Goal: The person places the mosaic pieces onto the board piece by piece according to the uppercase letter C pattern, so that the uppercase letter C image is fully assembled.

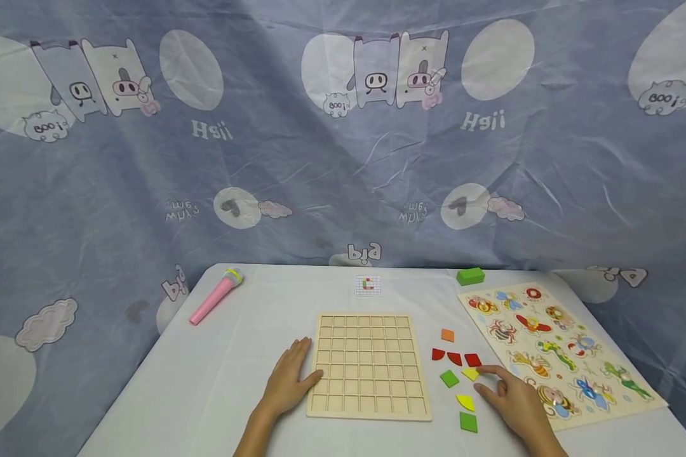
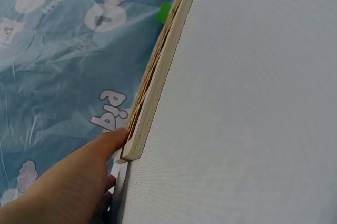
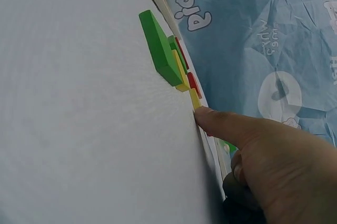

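A wooden grid board (image 1: 368,366) lies flat on the white table, its square cells bare. My left hand (image 1: 286,381) rests beside its left edge, fingers extended, the thumb touching the rim; the left wrist view shows that thumb against the board's corner (image 2: 131,153). To the right, my right hand (image 1: 514,403) reaches a yellow piece (image 1: 469,374) with index finger and thumb, a gap showing between them. Around it lie a red square (image 1: 472,360), two red quarter-circles (image 1: 454,359), an orange square (image 1: 448,335), a yellow quarter-circle (image 1: 465,402) and green squares (image 1: 469,422).
An insect picture puzzle (image 1: 560,355) covers the table's right side. Behind it stands a green block (image 1: 470,276). A small pattern card (image 1: 368,285) lies beyond the board, and a pink toy microphone (image 1: 217,296) at the far left. Printed cloth (image 1: 343,158) hangs behind the table.
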Tool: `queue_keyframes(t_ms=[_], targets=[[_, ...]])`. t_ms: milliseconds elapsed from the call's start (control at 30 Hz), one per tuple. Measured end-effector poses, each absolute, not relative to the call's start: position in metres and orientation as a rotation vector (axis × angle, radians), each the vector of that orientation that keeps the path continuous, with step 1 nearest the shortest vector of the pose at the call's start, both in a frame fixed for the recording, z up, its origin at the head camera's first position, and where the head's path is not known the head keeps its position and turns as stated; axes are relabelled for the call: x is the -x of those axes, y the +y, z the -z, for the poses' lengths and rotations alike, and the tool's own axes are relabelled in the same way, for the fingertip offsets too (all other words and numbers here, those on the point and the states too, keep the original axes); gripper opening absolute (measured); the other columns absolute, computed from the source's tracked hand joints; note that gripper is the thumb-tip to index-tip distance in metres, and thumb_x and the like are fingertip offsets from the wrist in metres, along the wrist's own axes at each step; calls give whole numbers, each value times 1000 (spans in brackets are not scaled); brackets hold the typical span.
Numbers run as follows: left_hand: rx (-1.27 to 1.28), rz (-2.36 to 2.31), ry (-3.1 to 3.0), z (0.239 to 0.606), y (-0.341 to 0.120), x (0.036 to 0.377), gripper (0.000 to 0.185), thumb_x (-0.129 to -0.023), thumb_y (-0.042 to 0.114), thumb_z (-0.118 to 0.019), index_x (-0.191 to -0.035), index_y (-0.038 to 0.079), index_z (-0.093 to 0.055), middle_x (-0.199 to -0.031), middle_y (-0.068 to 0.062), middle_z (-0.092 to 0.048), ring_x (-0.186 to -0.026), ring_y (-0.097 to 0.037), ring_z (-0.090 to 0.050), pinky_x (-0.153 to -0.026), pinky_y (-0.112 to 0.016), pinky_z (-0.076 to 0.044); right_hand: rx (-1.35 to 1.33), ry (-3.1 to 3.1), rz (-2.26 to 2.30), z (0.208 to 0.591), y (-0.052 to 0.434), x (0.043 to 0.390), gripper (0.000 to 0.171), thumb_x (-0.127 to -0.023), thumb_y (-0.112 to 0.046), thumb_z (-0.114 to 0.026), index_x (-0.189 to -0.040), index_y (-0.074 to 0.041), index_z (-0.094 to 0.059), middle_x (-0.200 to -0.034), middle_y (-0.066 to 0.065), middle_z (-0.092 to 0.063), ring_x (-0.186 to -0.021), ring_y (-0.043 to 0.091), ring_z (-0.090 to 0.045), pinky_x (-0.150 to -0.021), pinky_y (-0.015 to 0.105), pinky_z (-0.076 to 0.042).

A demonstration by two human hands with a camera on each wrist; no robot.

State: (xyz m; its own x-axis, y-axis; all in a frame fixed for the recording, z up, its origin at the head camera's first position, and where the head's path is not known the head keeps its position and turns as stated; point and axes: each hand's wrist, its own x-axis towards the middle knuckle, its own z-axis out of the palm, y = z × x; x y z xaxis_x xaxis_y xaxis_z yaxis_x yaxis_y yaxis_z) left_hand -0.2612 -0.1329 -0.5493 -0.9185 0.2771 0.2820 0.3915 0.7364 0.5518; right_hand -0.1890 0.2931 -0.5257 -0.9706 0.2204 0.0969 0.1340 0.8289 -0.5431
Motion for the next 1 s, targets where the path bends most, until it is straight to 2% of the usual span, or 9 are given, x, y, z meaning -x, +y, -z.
queue_keyframes(t_ms=[300,567,800,1000], targets=[[523,930,-2746,551,-132,261,74,-86,48,-57,-141,4,-34,-146,-12,-32,-136,-30,-23,-110,-49,-16,273,-2867,-798,526,293,191,39,-78,-32,-73,-110,-12,-64,-54,-1,-39,-47,14,-35,-42,23,-25],[530,932,-2759,551,-132,261,74,-87,47,-58,-142,4,-34,-147,-12,-31,-137,-29,-21,-110,-48,-14,266,-2862,-814,524,290,187,27,-76,-32,-75,-94,-13,-67,-53,-2,-40,-47,13,-36,-41,23,-26],[553,933,-2722,549,-132,261,72,-86,44,-59,-140,1,-36,-145,-15,-33,-135,-33,-24,-109,-51,-17,195,-2851,-810,525,287,193,40,-75,-37,-74,-107,-14,-66,-54,-3,-40,-45,11,-34,-40,22,-26],[568,936,-2728,548,-133,262,71,-87,44,-58,-139,1,-36,-145,-16,-33,-135,-33,-24,-109,-51,-16,137,-2852,-799,527,284,199,42,-75,-41,-73,-107,-16,-66,-54,-4,-39,-45,10,-33,-40,22,-25]])
